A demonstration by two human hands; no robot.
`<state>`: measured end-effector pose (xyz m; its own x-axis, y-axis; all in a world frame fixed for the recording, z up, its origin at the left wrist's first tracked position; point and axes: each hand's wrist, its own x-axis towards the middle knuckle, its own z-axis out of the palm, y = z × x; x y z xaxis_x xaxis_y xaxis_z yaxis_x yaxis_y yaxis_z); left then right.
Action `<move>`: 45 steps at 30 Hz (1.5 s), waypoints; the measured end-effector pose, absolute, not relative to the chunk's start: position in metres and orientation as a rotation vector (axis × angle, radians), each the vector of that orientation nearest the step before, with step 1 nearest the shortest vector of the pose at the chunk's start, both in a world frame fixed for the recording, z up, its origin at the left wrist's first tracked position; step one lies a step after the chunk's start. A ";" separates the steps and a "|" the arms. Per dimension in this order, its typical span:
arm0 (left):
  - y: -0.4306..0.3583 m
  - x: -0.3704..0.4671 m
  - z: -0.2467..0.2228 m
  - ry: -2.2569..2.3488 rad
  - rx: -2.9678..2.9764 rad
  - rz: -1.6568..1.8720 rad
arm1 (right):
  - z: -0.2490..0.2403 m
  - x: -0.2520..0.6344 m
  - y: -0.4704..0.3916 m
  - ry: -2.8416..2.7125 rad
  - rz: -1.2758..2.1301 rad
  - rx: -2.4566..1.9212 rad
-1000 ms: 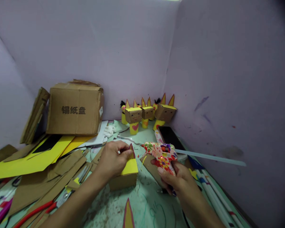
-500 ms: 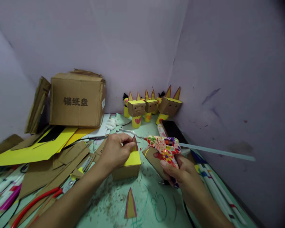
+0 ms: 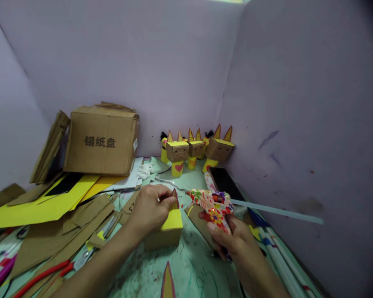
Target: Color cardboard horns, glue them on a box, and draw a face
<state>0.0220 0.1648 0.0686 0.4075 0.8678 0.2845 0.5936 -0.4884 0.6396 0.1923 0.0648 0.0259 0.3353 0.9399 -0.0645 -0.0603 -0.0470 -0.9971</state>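
Note:
My left hand (image 3: 153, 207) pinches a small cardboard triangle (image 3: 175, 199) with a purple edge, upright on the yellow top of a small cardboard box (image 3: 164, 239). My right hand (image 3: 233, 236) is wrapped around the handle of a floral-patterned glue gun (image 3: 211, 205), its red light lit. The gun's nozzle points left, close beyond the triangle, and a long clear glue stick (image 3: 276, 211) juts out of its back. A second cardboard triangle (image 3: 168, 283) with a purple edge lies on the table nearer to me. The triangle's lower edge is partly hidden by my left fingers.
Several box-headed cardboard figures (image 3: 178, 152) stand against the back wall. A large cardboard box (image 3: 101, 140) is at the back left, above yellow sheets (image 3: 59, 203) and cardboard scraps. Red-handled scissors (image 3: 46, 273) lie left. A phone (image 3: 225, 182) and several white markers (image 3: 282, 258) are right.
The view has tilted up slightly, so the table items sit lower in the picture. Both hands keep their holds, and the triangle and glue gun stay nearly in place.

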 end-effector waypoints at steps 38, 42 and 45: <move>0.165 0.022 0.070 1.247 2.248 0.821 | 0.026 0.191 0.068 -0.922 1.075 -1.307; 0.165 0.022 0.070 1.244 2.257 0.813 | 0.022 0.193 0.068 -0.931 1.059 -1.298; 0.164 0.022 0.071 1.259 2.265 0.819 | 0.020 0.194 0.068 -0.934 1.040 -1.294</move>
